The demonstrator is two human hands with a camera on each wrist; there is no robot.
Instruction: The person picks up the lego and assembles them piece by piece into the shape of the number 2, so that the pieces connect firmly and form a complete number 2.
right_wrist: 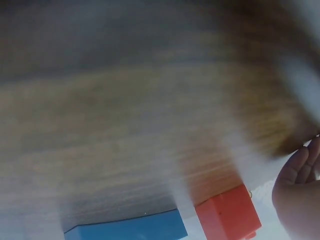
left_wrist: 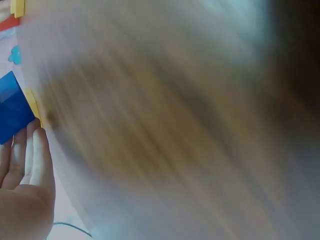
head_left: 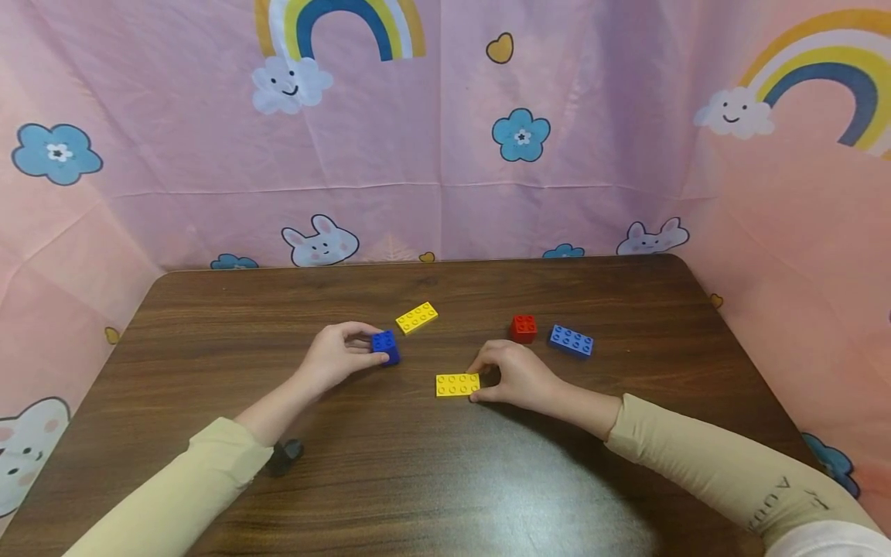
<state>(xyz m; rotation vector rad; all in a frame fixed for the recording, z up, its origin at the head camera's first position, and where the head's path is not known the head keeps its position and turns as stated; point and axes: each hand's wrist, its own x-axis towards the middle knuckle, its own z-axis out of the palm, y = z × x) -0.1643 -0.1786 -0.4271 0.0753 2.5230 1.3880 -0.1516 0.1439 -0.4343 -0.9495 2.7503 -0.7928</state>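
My left hand pinches a dark blue block between thumb and fingers, left of the table's middle. In the left wrist view the blue block sits at the fingertips of the left hand. The right hand holds the right end of a flat yellow brick, its studs facing up, between thumb and index finger. Beyond the blue block lies a second yellow brick, set at an angle. In the right wrist view the right hand shows at the edge, its brick out of sight.
Behind the right hand stand a red block and, to its right, a blue brick. A dark object lies beside the left sleeve on the brown table. Patterned pink cloth hangs around the table's back and sides.
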